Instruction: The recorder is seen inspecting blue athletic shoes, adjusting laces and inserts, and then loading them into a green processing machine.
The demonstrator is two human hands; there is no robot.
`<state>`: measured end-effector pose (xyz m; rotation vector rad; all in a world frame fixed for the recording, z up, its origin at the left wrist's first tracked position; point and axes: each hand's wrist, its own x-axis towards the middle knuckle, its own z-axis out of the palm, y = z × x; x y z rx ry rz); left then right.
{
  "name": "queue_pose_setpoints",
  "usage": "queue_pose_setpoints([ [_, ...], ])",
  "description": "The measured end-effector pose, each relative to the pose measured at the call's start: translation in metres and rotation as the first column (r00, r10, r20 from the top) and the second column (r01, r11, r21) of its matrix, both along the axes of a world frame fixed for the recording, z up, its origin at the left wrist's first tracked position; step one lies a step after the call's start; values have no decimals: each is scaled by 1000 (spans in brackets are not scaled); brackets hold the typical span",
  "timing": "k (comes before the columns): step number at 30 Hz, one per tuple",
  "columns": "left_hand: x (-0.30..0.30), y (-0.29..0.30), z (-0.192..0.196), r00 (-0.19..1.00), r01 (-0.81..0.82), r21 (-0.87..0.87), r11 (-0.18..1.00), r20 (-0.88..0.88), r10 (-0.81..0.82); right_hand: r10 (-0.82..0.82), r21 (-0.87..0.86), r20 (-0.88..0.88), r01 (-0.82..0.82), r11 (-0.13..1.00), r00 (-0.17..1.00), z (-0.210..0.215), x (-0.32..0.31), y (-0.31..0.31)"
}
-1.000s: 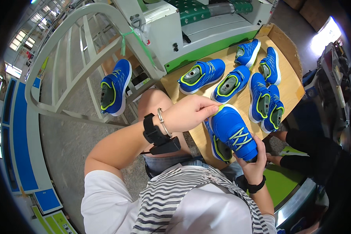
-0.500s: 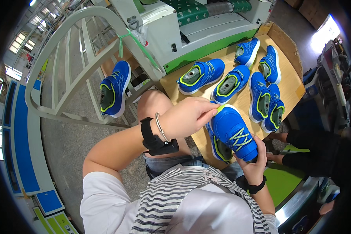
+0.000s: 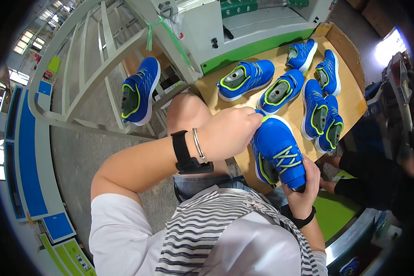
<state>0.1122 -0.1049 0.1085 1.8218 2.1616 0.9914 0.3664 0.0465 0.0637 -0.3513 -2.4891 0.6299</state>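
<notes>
A blue sneaker (image 3: 280,142) with pale lime laces and a white sole edge is held up in front of me. My right hand (image 3: 304,186) is wrapped round its heel end. At the toe, my left hand (image 3: 232,132) is closed in a pinch against the edge, beside a lime-green patch. Whatever its fingertips grip is hidden behind the hand. Another blue sneaker (image 3: 266,168) lies partly covered beneath the held one. Behind these, several matching sneakers, such as one blue sneaker (image 3: 255,76), stand on a wooden board (image 3: 207,92) with grey forms inside them.
A single blue sneaker (image 3: 145,85) rests on the metal rack (image 3: 73,115) to my left. Beyond the board stands a white and green machine (image 3: 257,53). A cardboard edge (image 3: 349,55) borders the board's far right. Another person's dark-clothed arm (image 3: 363,186) shows at right.
My left hand has turned, so its back now covers the pinching fingertips. The held sneaker has shifted slightly. The whole view has moved a little.
</notes>
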Motion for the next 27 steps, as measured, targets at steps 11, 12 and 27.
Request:
queue_pose_setpoints([
  [11, -12, 2, 4, 924, 56, -63, 996, 382, -28, -29, -121, -18, 26, 992, 999, -4, 2, -1],
  [12, -13, 2, 5, 936, 72, -78, 994, 351, -40, -28, -115, -22, 26, 993, 999, -4, 2, 0],
  [27, -13, 5, 7, 989, 128, -2, 992, 71, -128, 16, -102, -53, -22, 994, 998, -6, 3, 3],
])
